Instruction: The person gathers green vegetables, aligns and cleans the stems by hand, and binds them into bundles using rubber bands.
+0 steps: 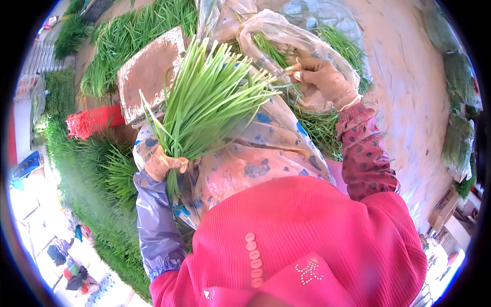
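A thick bunch of long green stalks [212,102] fans out over the lap, its pale cut ends toward the upper right. My left hand [164,162], in a tan glove, is closed round the lower part of this bunch. To the right of the stalk ends, my right hand [325,79], also gloved, is pinched with thin stalk pieces at its orange-tipped fingers. A clear plastic apron with blue spots [255,158] covers the lap beneath the bunch.
A brown board [148,74] and a roll of red ties [94,123] lie on the left. More green stalks [138,38] are heaped behind. An open plastic bag [276,25] holds loose greens near my right hand. Wrapped bundles [456,146] stand at the far right.
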A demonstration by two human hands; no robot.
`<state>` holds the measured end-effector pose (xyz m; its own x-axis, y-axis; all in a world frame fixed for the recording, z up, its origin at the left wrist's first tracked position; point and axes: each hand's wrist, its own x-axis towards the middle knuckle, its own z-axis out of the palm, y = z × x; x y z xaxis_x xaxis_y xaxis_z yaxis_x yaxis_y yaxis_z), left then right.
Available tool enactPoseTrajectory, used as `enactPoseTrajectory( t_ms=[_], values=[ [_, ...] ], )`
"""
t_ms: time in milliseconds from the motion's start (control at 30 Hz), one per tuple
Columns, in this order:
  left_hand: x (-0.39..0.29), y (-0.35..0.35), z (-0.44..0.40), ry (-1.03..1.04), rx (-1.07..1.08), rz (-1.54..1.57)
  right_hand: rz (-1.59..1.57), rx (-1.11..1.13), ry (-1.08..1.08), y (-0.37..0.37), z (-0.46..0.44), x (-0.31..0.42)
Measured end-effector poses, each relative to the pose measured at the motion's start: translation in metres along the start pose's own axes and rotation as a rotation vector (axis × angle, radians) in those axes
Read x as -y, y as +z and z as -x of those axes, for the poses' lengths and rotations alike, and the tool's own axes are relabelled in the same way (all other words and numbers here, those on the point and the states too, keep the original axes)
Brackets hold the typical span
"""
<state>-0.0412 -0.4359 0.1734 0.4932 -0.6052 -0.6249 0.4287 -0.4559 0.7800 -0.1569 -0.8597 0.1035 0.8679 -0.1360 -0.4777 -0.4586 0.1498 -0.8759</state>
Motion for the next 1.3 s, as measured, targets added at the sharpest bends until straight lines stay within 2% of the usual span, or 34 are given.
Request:
enactPoseTrajectory(
  t_ms=[33, 100, 133, 167, 233, 267, 333, 367, 400, 433, 467, 500, 567, 600, 633, 700, 733, 800, 867, 933, 1000, 1067, 1133, 1167, 1233, 1300],
  values=[
    [-0.008, 0.005, 0.0, 0.012, -0.023, -0.08, -0.001, 0.007, 0.003, 0.011, 0.003, 0.007],
    [-0.005, 0.004, -0.001, 0.021, -0.017, -0.048, -0.226, 0.208, -0.02, 0.04, 0.003, 0.022],
    [-0.001, 0.002, -0.001, 0.033, -0.008, -0.017, -0.23, 0.224, -0.013, 0.054, 0.002, 0.033],
    [0.021, -0.015, -0.007, 0.016, 0.073, 0.066, -0.018, 0.169, -0.053, 0.069, 0.001, 0.046],
    [0.024, -0.02, -0.008, -0.02, 0.089, -0.01, 0.337, 0.072, -0.163, 0.088, -0.009, 0.047],
    [0.024, -0.019, -0.006, -0.015, 0.081, -0.01, 0.335, 0.087, -0.162, 0.09, -0.021, 0.036],
    [0.015, -0.007, -0.002, -0.008, 0.051, 0.029, 0.513, -0.154, -0.457, 0.094, -0.033, 0.03],
    [0.012, -0.005, 0.0, 0.007, 0.034, 0.061, 0.238, -0.2, -0.394, 0.085, -0.026, 0.031],
    [0.01, -0.006, 0.002, 0.008, 0.024, 0.07, 0.188, -0.326, -0.231, 0.074, -0.025, 0.033],
    [0.008, -0.008, 0.002, 0.013, 0.035, -0.001, -0.004, -0.26, -0.13, 0.057, -0.016, 0.042],
    [0.009, -0.01, 0.001, 0.02, 0.048, -0.071, -0.177, -0.335, -0.179, 0.037, -0.017, 0.032],
    [0.015, -0.014, -0.001, 0.021, 0.041, -0.06, -0.117, -0.435, -0.155, 0.021, -0.003, 0.038],
    [0.038, -0.024, -0.008, 0.039, 0.061, -0.028, -0.239, -0.466, -0.201, -0.023, 0.008, 0.016],
    [0.045, -0.028, -0.008, 0.047, 0.067, -0.011, -0.077, -0.575, -0.129, -0.033, 0.023, 0.009],
    [0.037, -0.023, -0.007, 0.063, 0.085, -0.013, 0.742, -0.473, -0.253, -0.052, 0.045, 0.001],
    [0.028, -0.02, -0.007, 0.043, 0.105, 0.056, 0.428, -0.417, 0.172, -0.076, 0.066, -0.035],
    [0.028, -0.018, -0.006, 0.018, 0.145, 0.107, 0.768, -0.28, 0.263, -0.087, 0.075, -0.058],
    [0.034, -0.017, -0.004, 0.022, 0.067, 0.239, 1.5, 0.053, 0.315, -0.108, 0.093, -0.102],
    [0.028, -0.015, -0.005, -0.035, 0.038, 0.203, 1.396, -0.106, 0.267, -0.086, 0.103, -0.096],
    [0.023, -0.01, -0.001, -0.006, 0.063, 0.24, 1.279, -0.157, 0.13, -0.055, 0.089, -0.063],
    [0.02, -0.01, -0.003, -0.009, 0.079, 0.212, 0.928, -0.129, 0.209, 0.018, 0.08, 0.031],
    [0.024, -0.013, -0.006, 0.003, 0.09, 0.18, 0.481, -0.209, -0.35, 0.062, 0.072, 0.043],
    [0.025, -0.013, -0.007, -0.007, 0.094, 0.139, 0.563, -0.124, -0.842, 0.095, 0.048, 0.071],
    [0.027, -0.012, -0.008, -0.003, 0.095, 0.182, 0.566, -0.129, -0.844, 0.109, 0.035, 0.071],
    [0.031, -0.011, -0.008, 0.009, 0.102, 0.222, 0.682, -0.122, -0.981, 0.13, 0.012, 0.055],
    [0.031, -0.011, -0.006, 0.02, 0.106, 0.268, 0.757, -0.062, -0.921, 0.139, 0.004, 0.043]
  ],
)
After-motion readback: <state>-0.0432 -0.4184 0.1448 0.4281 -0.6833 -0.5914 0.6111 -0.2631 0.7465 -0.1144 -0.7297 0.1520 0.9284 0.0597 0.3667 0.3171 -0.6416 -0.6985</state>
